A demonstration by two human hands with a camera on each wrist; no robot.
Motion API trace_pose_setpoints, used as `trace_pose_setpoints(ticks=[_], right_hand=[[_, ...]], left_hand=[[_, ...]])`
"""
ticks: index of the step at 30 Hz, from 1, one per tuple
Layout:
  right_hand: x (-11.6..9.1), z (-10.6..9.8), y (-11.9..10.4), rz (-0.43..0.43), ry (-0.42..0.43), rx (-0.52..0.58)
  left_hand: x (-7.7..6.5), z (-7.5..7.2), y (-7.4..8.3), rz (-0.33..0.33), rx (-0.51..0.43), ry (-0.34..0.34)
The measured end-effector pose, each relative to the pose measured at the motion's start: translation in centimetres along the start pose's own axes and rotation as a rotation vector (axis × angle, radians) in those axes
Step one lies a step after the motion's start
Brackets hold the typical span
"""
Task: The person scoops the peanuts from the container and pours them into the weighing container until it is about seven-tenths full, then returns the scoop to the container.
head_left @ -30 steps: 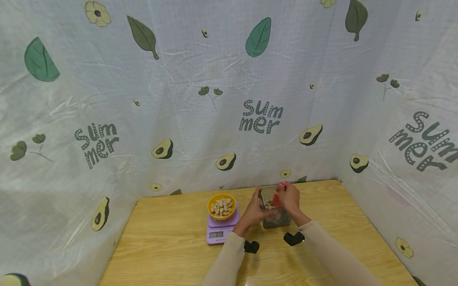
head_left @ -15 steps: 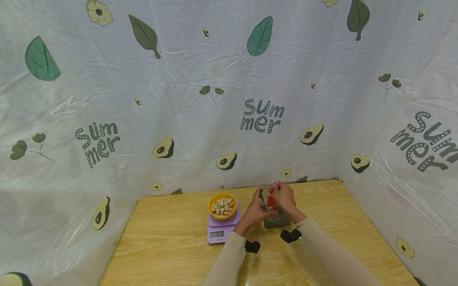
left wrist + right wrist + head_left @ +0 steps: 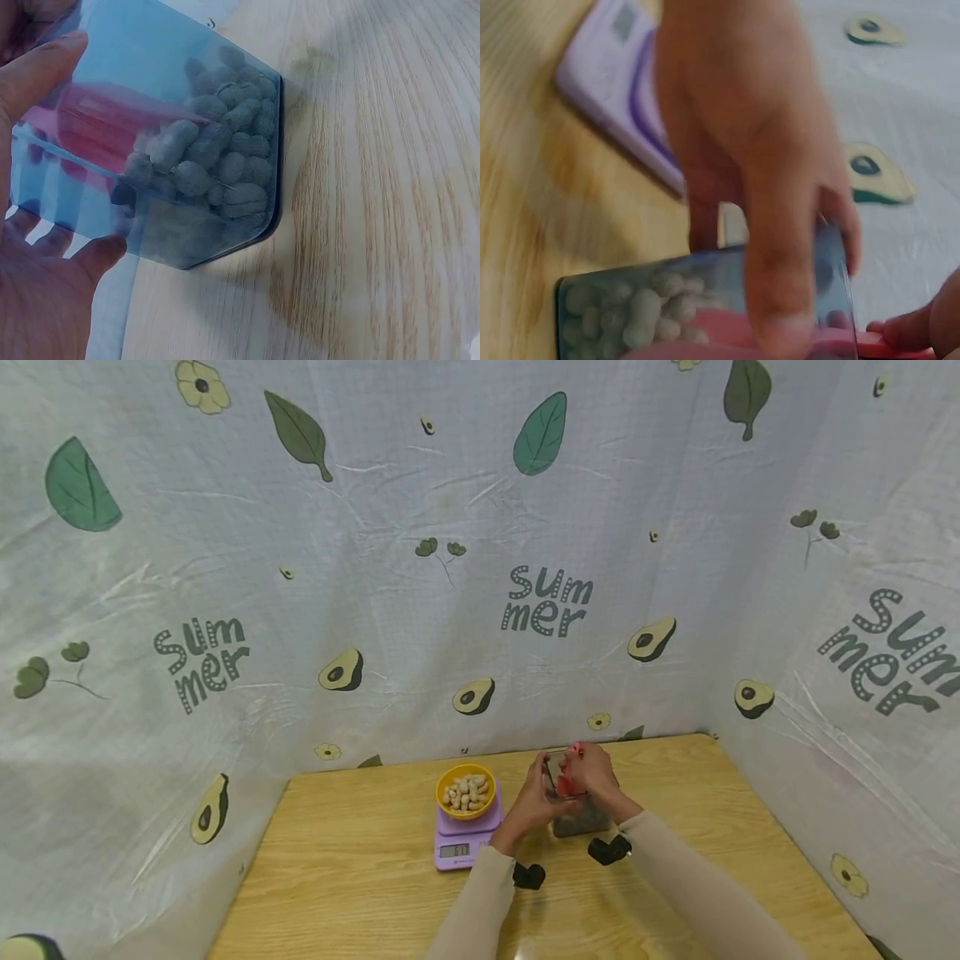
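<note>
A clear, tall plastic container [image 3: 581,822] of unshelled peanuts stands near the table's back edge, looking tilted in the wrist views. My left hand [image 3: 531,807] grips its left side near the rim, thumb on the near face. My right hand [image 3: 597,774] holds a red scoop [image 3: 566,785] by its handle, down inside the container. Through the wall in the left wrist view, the scoop's red blade [image 3: 101,127] touches the peanuts [image 3: 217,142]. In the right wrist view, the left hand [image 3: 757,165] covers part of the container, and only some right-hand fingers [image 3: 922,322] show.
Left of the container, a purple kitchen scale [image 3: 450,852] bears a yellow bowl [image 3: 440,797] of peanuts. Its display is lit, but the digits are hard to read. A patterned white sheet [image 3: 420,610] hangs behind and beside the wooden table [image 3: 337,860].
My right hand and the scoop have moved left and a little deeper into the container. The left hand keeps its grip; bowl and scale stay put.
</note>
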State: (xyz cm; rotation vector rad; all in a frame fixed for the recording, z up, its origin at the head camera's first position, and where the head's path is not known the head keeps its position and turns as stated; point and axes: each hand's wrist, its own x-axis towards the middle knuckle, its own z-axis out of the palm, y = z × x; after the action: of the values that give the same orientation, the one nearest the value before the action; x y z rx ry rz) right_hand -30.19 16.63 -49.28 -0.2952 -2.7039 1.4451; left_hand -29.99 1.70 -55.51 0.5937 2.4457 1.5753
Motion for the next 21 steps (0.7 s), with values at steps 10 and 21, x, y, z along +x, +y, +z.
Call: trace_pose_setpoints(ticks=[10, 21], right_hand=[[0.6, -1.4, 0.6, 0.225, 0.045, 0.468], [0.5, -1.4, 0.5, 0.291, 0.109, 0.859]], left_hand=[[0.0, -0.4, -0.1, -0.010, -0.014, 0.014], [-0.1, -0.2, 0.4, -0.018, -0.015, 0.007]])
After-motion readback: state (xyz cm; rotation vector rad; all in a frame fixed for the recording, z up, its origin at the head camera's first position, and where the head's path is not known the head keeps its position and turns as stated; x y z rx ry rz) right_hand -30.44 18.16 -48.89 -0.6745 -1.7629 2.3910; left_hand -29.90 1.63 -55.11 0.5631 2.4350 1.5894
